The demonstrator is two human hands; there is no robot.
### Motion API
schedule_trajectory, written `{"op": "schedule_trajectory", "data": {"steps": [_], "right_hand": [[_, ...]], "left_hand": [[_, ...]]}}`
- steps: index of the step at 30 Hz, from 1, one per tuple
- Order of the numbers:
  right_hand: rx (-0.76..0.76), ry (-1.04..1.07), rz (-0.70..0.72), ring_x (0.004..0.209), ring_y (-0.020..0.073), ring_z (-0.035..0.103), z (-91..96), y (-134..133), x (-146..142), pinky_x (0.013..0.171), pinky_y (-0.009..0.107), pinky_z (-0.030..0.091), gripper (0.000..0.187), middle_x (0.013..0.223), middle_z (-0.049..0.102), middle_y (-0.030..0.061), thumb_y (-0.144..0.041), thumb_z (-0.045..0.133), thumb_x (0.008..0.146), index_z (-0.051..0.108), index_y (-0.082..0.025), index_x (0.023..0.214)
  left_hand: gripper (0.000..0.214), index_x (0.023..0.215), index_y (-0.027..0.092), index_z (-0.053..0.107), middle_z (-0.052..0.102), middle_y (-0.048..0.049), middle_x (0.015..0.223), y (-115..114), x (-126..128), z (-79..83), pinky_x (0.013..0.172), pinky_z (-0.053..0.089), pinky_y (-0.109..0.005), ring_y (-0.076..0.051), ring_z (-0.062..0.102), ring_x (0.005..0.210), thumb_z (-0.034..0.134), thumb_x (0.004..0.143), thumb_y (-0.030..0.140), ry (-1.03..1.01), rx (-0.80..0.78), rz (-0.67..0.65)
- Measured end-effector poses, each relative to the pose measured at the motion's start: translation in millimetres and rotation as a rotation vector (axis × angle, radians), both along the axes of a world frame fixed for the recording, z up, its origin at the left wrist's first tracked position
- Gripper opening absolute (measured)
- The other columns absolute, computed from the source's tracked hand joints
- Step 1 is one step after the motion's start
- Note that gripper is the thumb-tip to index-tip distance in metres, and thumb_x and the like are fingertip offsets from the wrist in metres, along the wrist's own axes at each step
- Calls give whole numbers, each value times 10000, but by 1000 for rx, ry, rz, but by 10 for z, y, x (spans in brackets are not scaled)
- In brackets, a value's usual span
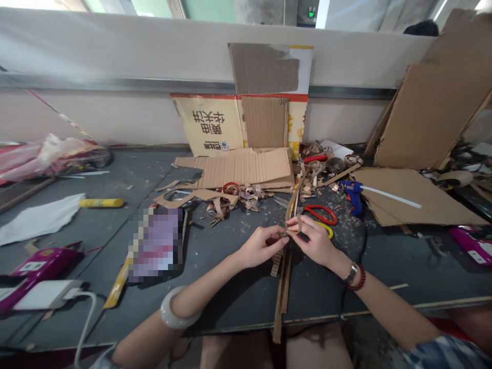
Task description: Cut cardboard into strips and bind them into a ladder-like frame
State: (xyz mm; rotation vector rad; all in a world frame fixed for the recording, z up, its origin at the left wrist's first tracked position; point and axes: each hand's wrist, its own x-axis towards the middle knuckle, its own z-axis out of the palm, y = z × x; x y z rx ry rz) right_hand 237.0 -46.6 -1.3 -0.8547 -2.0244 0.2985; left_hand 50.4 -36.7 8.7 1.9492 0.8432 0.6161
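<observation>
My left hand (265, 246) and my right hand (313, 241) meet over the dark table, fingertips pinched together. Between them is a thin cardboard strip (300, 223), one end showing at the right fingers; the part at the fingertips is too small to make out well. Beneath both hands, several long narrow cardboard strips (280, 307) lie lengthwise, their near ends reaching past the table's front edge. A short corrugated piece (276, 264) lies below my left hand. Red-handled scissors (321, 213) and a yellow handle (327, 228) are beside my right hand, partly hidden by it.
A blue glue gun (354, 197) with a white glue stick lies right, near a flat cardboard sheet (415, 200). Cardboard scraps and curled strips (223, 206) litter the back. At left are a phone-like, blurred-out object (157, 246), a yellow-handled tool (100, 203) and a white charger (46, 294).
</observation>
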Motion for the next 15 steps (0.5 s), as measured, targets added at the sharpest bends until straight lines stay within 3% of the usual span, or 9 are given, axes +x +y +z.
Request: {"op": "schedule_trajectory", "data": {"steps": [7,15], "right_hand": [[13,-29,16,921,165,602,-41,14,20,791,306,525,139,993,612,74,-153,491,837,573,-210,934],[31,-40,-3,914,159,606,-32,1,5,806,310,516,135,968,621,70,-122,487,829,561,-205,904]], "left_hand": [[315,893,127,587,598,-8,646,18,10,2,550,397,-199,-108,509,566,393,886,375,5,14,6],[318,833,123,592,575,-8,644,9,1,12,531,400,-192,-107,495,570,402,876,374,-11,26,17]]}}
